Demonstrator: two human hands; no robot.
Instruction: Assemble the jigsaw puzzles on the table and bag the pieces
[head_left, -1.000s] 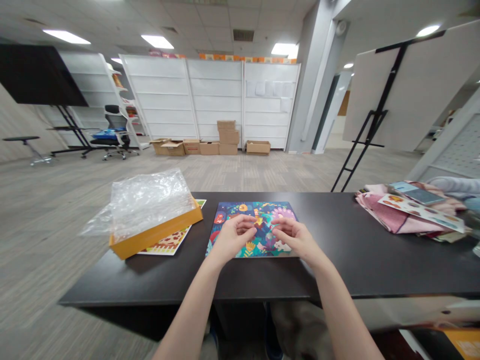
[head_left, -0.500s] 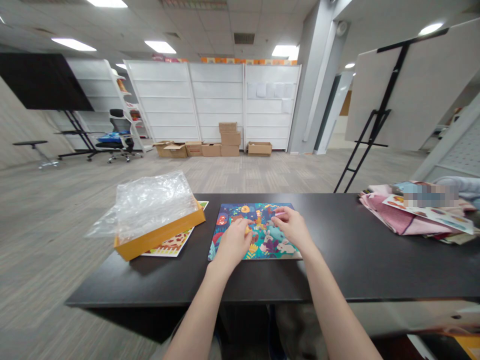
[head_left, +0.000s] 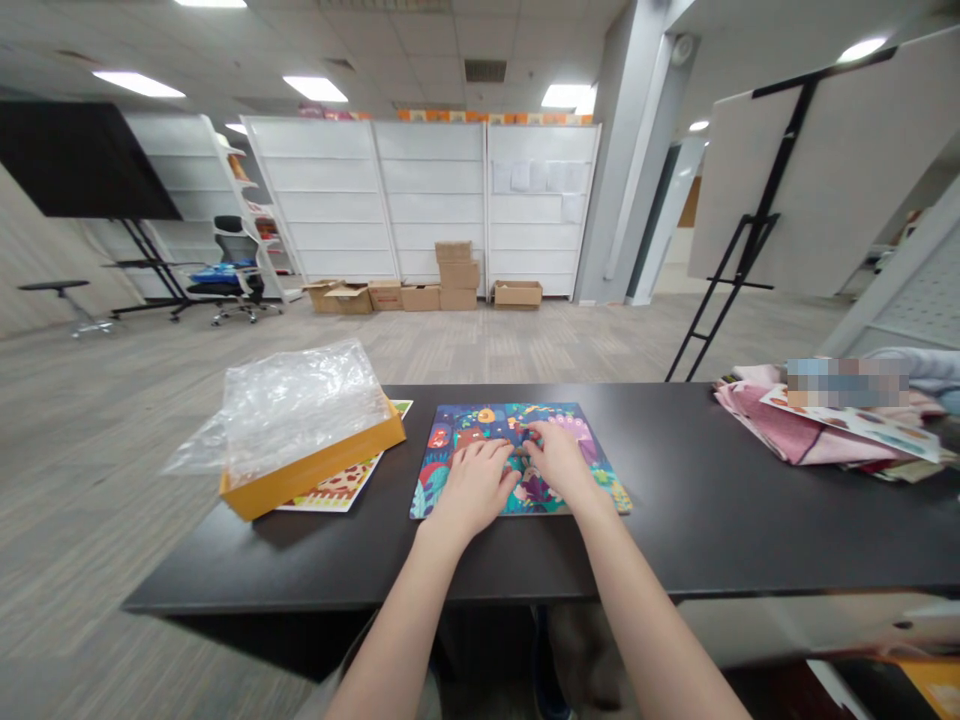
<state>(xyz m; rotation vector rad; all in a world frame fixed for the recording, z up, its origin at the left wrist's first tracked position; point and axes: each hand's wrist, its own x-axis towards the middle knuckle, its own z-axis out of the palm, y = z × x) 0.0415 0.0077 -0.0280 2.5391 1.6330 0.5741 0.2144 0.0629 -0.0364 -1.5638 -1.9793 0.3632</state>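
A flat, colourful animal picture board (head_left: 600, 470), which looks like a jigsaw puzzle, lies on the black table (head_left: 720, 500) in front of me. My left hand (head_left: 476, 480) rests palm down on its left-centre part, fingers stretched out and thumb apart, holding nothing. Close beside it, my right hand (head_left: 555, 465) bends over the middle of the board. Its thumb and fingertips come together there, and whatever may be between them is too small to tell. Both hands cover much of the picture; a purple animal shows right of my right hand.
Left of the board, clear plastic wrap (head_left: 300, 400) lies in a yellow box (head_left: 322, 465), which overlaps a giraffe-patterned sheet (head_left: 345, 487). Folded cloths (head_left: 787, 425) and a printed sheet (head_left: 851, 425) are piled at the table's right. An easel (head_left: 750, 240) stands beyond the table.
My right hand has moved left and slightly down, from the board's right part to its middle, uncovering the purple animal. My left hand has flattened and shifted slightly right.
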